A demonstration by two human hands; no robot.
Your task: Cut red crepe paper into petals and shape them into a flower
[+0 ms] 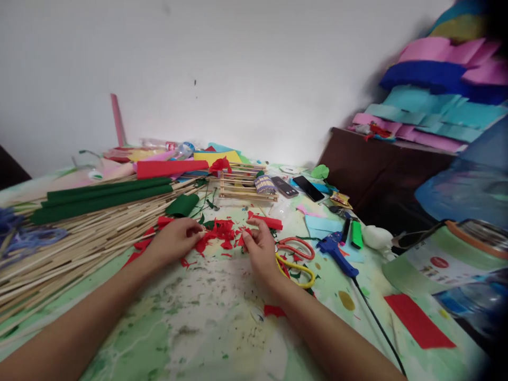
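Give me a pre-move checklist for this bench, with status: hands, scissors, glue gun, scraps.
1. Both hands in view: ok, left hand and right hand both show over the table.
2. Scissors clear of the right hand: not ok, the orange handle and yellow handle lie close beside it.
3. Glue gun out of both hands: ok, it lies beyond the scissor handles.
4. Glue gun cold: cannot tell.
5. Space between hands free of scraps: not ok, red scraps litter it.
6. Firm grip on any red piece: cannot tell, fingertips too blurred.
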